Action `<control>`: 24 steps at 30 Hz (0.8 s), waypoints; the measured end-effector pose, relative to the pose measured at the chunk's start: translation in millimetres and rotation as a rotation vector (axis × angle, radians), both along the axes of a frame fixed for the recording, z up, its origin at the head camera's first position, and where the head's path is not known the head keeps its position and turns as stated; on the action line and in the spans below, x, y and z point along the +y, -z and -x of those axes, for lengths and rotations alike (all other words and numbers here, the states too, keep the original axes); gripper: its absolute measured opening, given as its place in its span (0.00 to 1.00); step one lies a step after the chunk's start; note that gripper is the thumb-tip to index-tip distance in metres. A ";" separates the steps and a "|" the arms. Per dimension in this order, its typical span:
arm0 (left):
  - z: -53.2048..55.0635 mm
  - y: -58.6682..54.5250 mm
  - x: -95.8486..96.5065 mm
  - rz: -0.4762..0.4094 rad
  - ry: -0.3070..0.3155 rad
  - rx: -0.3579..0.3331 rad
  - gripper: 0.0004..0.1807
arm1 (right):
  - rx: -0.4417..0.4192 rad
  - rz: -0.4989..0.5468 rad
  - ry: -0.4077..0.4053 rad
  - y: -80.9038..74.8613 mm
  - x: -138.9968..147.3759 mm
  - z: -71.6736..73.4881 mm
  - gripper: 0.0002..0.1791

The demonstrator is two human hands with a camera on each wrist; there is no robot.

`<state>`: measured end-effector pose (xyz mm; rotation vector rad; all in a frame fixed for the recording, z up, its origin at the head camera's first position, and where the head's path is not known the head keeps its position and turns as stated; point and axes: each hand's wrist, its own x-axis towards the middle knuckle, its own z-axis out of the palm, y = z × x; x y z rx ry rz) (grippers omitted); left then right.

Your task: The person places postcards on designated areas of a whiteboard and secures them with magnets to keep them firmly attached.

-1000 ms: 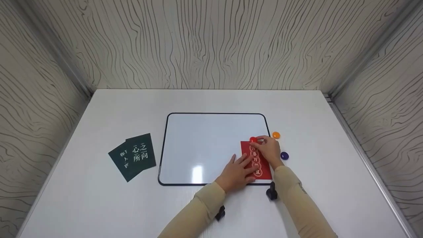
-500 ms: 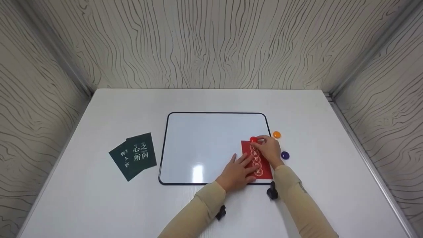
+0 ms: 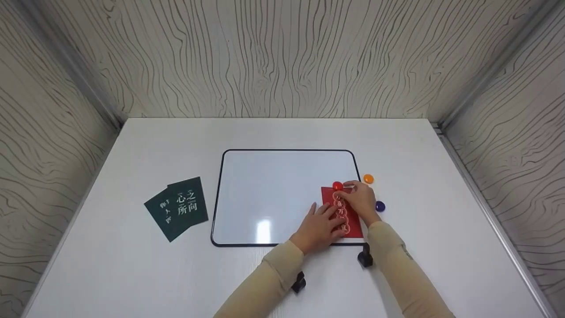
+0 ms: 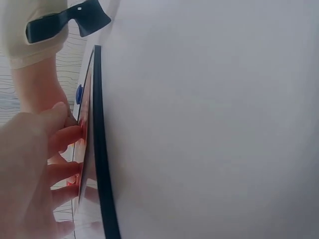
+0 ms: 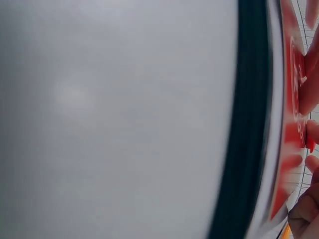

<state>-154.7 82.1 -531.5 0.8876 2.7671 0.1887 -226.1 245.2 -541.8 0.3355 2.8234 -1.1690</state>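
Note:
A red envelope (image 3: pixel 355 221) with pale characters lies on the lower right of a whiteboard (image 3: pixel 273 190). My left hand (image 3: pixel 315 229) rests on it, fingers spread over its left and middle part. A round red magnet (image 3: pixel 337 186) sits at the envelope's top edge. My right hand (image 3: pixel 362 201) is beside it, forefinger at the magnet's right and thumb just below it, fingertips parted round it. In the left wrist view, the left fingers (image 4: pixel 65 172) press on the envelope. The right wrist view catches the red magnet (image 5: pixel 310 144) between fingertips.
An orange magnet (image 3: pixel 368 179) and a dark blue magnet (image 3: pixel 380 206) lie right of the board. Two dark green cards (image 3: pixel 192 201) with white writing overlap at the left. Black wrist devices (image 3: pixel 365 258) show below the sleeves. Patterned panels (image 3: pixel 265 57) stand behind and at both sides.
The right fingertips have drawn back slightly from the red magnet, which shows more fully. The left fingers have shifted slightly on the envelope. The cards and other magnets stay put.

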 end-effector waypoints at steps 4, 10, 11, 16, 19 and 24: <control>1.3 1.2 2.4 -0.039 -0.004 0.002 0.28 | 0.011 -0.004 -0.002 -0.8 1.2 -1.5 0.24; 0.5 1.3 3.7 -0.106 -0.014 -0.006 0.29 | 0.006 0.007 -0.004 -2.4 2.7 -5.3 0.24; 0.3 1.1 3.6 -0.111 -0.013 -0.006 0.29 | 0.003 0.010 -0.004 -2.6 2.8 -6.1 0.24; -1.0 -0.2 3.0 -0.124 0.002 0.009 0.31 | 0.025 -0.003 -0.004 -6.1 3.8 -9.2 0.23; -1.3 -0.2 2.5 -0.131 0.010 0.018 0.31 | 0.039 -0.022 -0.009 -7.9 4.0 -10.1 0.21; -1.0 -0.4 1.6 -0.164 0.025 0.042 0.29 | 0.048 -0.026 -0.021 -10.2 3.4 -13.7 0.18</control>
